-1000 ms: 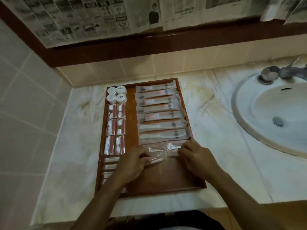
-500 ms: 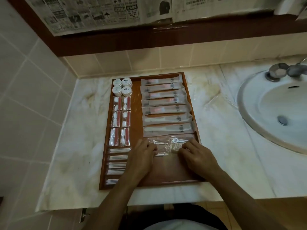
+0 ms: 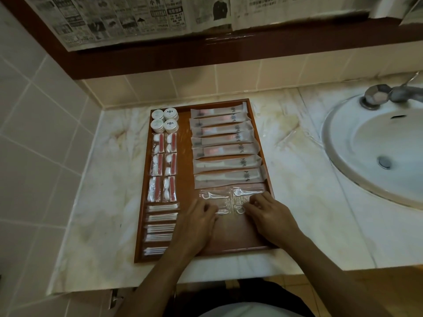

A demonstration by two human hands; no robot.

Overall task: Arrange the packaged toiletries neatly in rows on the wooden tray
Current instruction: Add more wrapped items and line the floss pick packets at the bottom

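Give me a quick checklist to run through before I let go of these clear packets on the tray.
1. Both hands, left hand and right hand, on the clear packets: ok.
2. Packets inside the wooden tray rim: ok.
3. Packets squared with the long sachets above: not ok, they overlap and look crooked.
4. Bare tray space nearer you for another row: ok.
5. Cotton swab packs undisturbed by your left wrist: cannot tell.

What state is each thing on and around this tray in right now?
Wooden tray: flat on the counter, partly filled.
Round white containers: four, upright, lids on.
Long sachets: sealed, stacked in a column.
Cotton swab packets: sealed, in a column.
Clear packets: being straightened.
Left hand: on the packets.
Right hand: on the packets.
Sink: no water running.
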